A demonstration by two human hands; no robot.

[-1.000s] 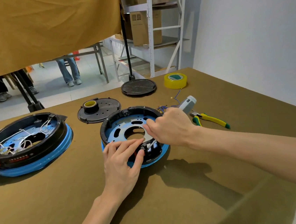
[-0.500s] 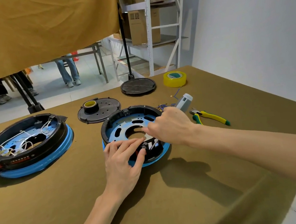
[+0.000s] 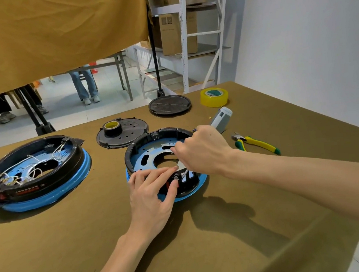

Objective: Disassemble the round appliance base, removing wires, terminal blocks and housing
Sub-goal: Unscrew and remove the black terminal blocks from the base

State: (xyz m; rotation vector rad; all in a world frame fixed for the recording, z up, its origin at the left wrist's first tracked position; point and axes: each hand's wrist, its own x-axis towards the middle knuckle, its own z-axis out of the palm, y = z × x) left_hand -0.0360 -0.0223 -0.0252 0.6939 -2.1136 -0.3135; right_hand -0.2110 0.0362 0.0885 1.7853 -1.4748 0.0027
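1. The right hand point(image 3: 202, 150) is clenched round a grey electric screwdriver point(image 3: 220, 118). The body sticks out behind the knuckles, and the metal bit comes out below the fist, angled down into the near edge of the round base point(image 3: 152, 158).

2. The left hand point(image 3: 151, 189) is on the near rim of that same base, just beside the bit tip. Its fingers lie fairly flat across the blue metal plate inside, and the thumb presses down on the black block part at the rim. It's more bracing than grabbing, so the hand is basically open, pressing the thing down.

3. The base itself is a black ring over a blue lower rim, sitting right under both hands on the brown table point(image 3: 75, 246). I see no wires in it.

4. Well off to the left of the left hand there's a second base point(image 3: 36, 173), same black and blue, this one with its white wires in it.

5. Just past the hands sits a black lid point(image 3: 125, 133) with a small tape roll point(image 3: 111, 127) on top. Further back there's a black disc point(image 3: 169, 104) and a yellow tape roll point(image 3: 214, 96).

6. Right of the screwdriver hand, near but not touching, yellow-green cutters point(image 3: 257, 143) lie flat on the table.
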